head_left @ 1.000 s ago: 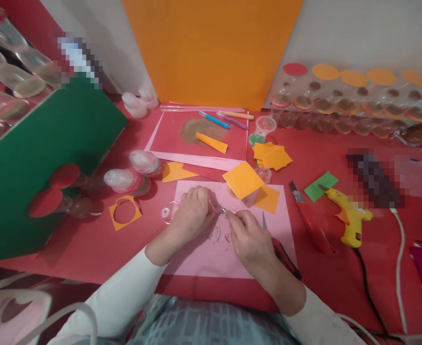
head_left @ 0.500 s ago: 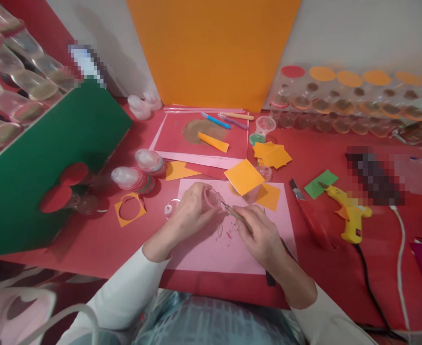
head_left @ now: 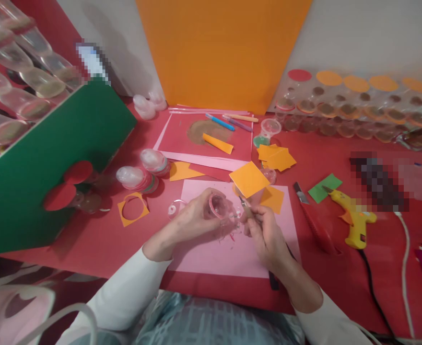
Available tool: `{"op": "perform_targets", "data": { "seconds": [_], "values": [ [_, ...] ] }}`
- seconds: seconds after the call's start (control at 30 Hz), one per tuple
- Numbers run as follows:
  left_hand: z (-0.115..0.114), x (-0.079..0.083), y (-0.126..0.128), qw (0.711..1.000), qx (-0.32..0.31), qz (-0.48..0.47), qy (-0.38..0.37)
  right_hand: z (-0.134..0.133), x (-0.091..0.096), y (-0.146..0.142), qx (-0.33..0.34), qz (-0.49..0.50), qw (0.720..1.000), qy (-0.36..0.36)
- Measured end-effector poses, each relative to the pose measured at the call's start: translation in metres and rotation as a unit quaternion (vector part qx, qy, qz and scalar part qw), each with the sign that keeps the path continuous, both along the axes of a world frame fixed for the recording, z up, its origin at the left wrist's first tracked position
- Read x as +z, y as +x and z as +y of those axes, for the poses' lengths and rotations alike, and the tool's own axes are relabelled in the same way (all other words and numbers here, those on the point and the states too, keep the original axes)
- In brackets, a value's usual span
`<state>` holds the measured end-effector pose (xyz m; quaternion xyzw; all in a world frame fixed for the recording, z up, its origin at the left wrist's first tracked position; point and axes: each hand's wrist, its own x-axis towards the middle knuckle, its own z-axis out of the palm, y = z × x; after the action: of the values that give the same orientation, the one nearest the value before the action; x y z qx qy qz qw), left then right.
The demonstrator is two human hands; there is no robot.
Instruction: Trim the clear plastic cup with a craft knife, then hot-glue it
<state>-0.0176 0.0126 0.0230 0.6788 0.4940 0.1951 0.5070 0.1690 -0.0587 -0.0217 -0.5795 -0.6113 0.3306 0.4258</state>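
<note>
My left hand [head_left: 193, 216] is wrapped round a small clear plastic cup [head_left: 218, 205] with a pinkish rim, its mouth tilted up toward me. In my right hand [head_left: 268, 232] is a craft knife [head_left: 246, 208], gripped by its handle. Its blade points up and away, a little right of the cup and apart from it. Under both hands lies a pink sheet [head_left: 207, 263] scattered with small pink and clear scraps [head_left: 232, 236]. A clear lid-like disc [head_left: 176, 209] rests by my left hand. Orange paper squares [head_left: 250, 178] lie just beyond the knife.
A green board [head_left: 88, 120] leans at left, near stacked cups [head_left: 134, 178]. An orange paper with a round hole [head_left: 133, 209] lies closer. At right are a red box cutter [head_left: 315, 223], a yellow glue gun [head_left: 355, 215] and its cord. Markers [head_left: 220, 121] lie at the back.
The cup has turned so its mouth faces up more. The knife has come away from its rim, and my right hand has shifted slightly right with it. The view has shifted slightly.
</note>
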Motion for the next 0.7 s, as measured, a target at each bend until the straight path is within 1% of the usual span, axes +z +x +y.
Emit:
{"op": "perform_targets", "data": {
  "seconds": [0.13, 0.2, 0.3, 0.43, 0.57, 0.7],
  "values": [
    [-0.003, 0.002, 0.005, 1.000, -0.021, 0.000, -0.012, 0.004, 0.006, -0.002, -0.020, -0.013, 1.000, -0.007],
    [-0.004, 0.002, 0.006, 0.999, -0.035, 0.009, -0.005, 0.005, 0.011, -0.003, -0.005, -0.018, 1.000, 0.002],
    [-0.005, -0.001, 0.007, 0.999, -0.045, 0.012, 0.003, 0.006, 0.015, -0.004, 0.020, -0.040, 0.998, 0.037],
    [-0.007, -0.005, 0.008, 0.998, -0.058, -0.011, 0.011, 0.005, 0.013, -0.005, 0.043, -0.081, 0.993, 0.080],
    [-0.008, -0.006, 0.010, 0.999, -0.044, -0.015, 0.000, 0.002, 0.009, -0.006, 0.027, -0.141, 0.984, 0.100],
    [-0.008, -0.005, 0.011, 0.999, -0.032, -0.016, -0.011, 0.002, 0.009, -0.008, 0.015, -0.192, 0.975, 0.112]
  ]
}}
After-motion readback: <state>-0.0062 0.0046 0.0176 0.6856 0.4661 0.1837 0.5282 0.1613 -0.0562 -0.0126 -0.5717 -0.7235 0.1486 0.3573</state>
